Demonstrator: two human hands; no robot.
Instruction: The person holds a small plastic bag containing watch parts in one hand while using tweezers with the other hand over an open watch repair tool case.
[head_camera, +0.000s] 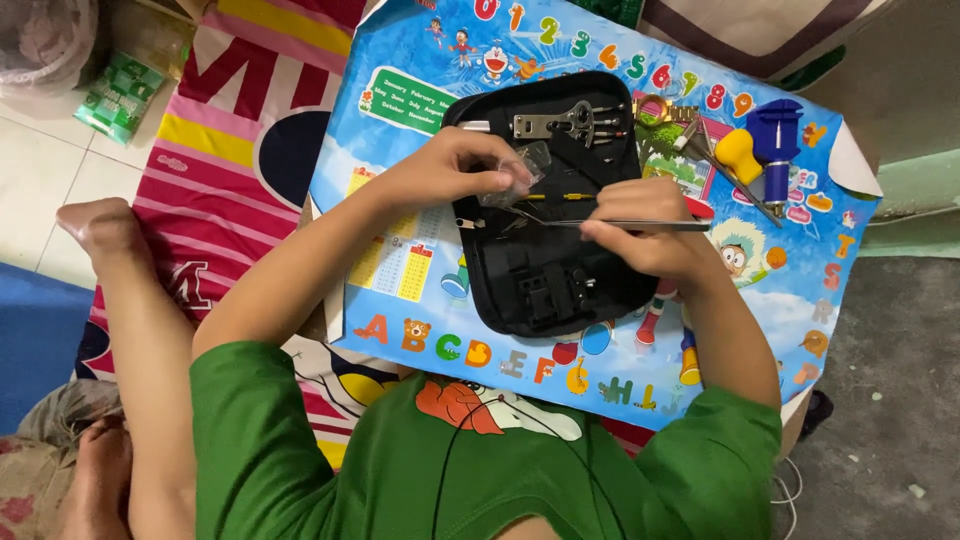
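Hovering above the black tool case (540, 270), we pinch a clear plastic bag (520, 172) in our left hand (450, 170); our right hand (640, 235) grips metal tweezers (600, 223).

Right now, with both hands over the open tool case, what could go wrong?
The left hand pinches a small clear bag above the black case; tiny parts could spill into it. The right hand holds thin tweezers pointing at the left fingers; a slip might jab them. Tools lie near the table's edge.
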